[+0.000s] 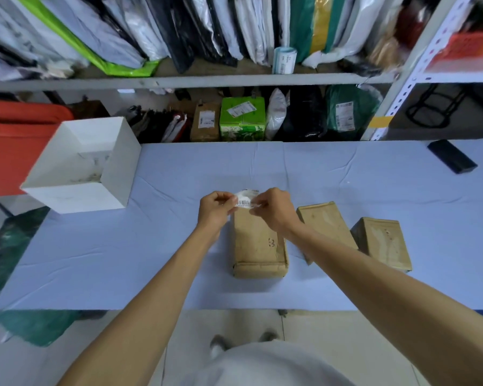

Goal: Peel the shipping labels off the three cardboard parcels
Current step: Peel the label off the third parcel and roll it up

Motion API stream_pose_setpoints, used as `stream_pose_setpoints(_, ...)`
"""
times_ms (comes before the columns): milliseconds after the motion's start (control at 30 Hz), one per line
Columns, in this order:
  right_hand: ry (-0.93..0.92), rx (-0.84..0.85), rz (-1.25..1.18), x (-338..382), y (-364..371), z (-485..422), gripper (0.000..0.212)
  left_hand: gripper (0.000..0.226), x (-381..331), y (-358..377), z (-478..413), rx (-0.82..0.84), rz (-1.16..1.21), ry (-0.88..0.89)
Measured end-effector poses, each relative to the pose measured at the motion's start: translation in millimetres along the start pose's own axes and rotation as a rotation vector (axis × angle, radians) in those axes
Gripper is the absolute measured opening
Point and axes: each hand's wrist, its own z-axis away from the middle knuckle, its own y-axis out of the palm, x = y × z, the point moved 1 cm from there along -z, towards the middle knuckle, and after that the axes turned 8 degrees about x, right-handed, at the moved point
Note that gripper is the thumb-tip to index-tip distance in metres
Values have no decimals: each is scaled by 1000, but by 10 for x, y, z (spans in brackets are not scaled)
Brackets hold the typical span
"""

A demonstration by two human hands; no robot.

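- The left hand (pixel 214 208) and the right hand (pixel 273 210) were raised together over the far end of the left parcel (pixel 258 246).
- Both hands had their fingers curled. Each pinched one side of a white shipping label (pixel 246 199), the left hand on its left edge and the right hand on its right edge.
- The label was crumpled, with a barcode showing on its near face. It sat between the two hands at the far end of the left parcel. Whether its lower edge was attached to the cardboard cannot be told.
- The left parcel lay flat on the table (pixel 123 260), long side running away from the person, with a handwritten mark on its top face.
- The middle parcel (pixel 326 224) lay just beside it to the right, partly hidden by the right forearm.
- The right parcel (pixel 382 243) lay just beside the middle parcel. Both showed pale patches on their top faces.
- The table was covered in a pale blue cloth.
- An open white box (pixel 78 165) stood on the far left corner of the table, well apart from the parcels.
- A black oblong object (pixel 452 160) lay at the far right of the table.
- A shelf unit (pixel 195 79) stood behind the table, holding upright mailer bags, a label roll (pixel 284 59) and, lower down, a green carton (pixel 241 118).
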Motion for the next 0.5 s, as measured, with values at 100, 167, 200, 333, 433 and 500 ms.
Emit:
stream_pose_setpoints(100, -17, 21, -27, 2, -20, 25, 11, 12, 9, -2, 22, 21, 1, 20)
stream_pose_setpoints(167, -28, 9, -53, 10, -37, 33, 7, 15, 30, 11, 45, 22, 20, 37)
stream_pose_setpoints(200, -28, 0, -69, 18, -43, 35, 7, 16, 36, 22, 55, 19, 34, 42)
stream_pose_setpoints(333, -17, 2, -31, 38, -51, 21, 9, 18, 37, 67, 70, 44, 24, 47)
stream_pose_setpoints(433, -9, 5, 14, 64, -47, 21, 10, 18, 7, 87, 80, 67, -83, 66)
stream_pose_setpoints(500, -26, -23, 20, 68, -52, 14, 9, 13, -24, 105, 81, 73, -129, 86)
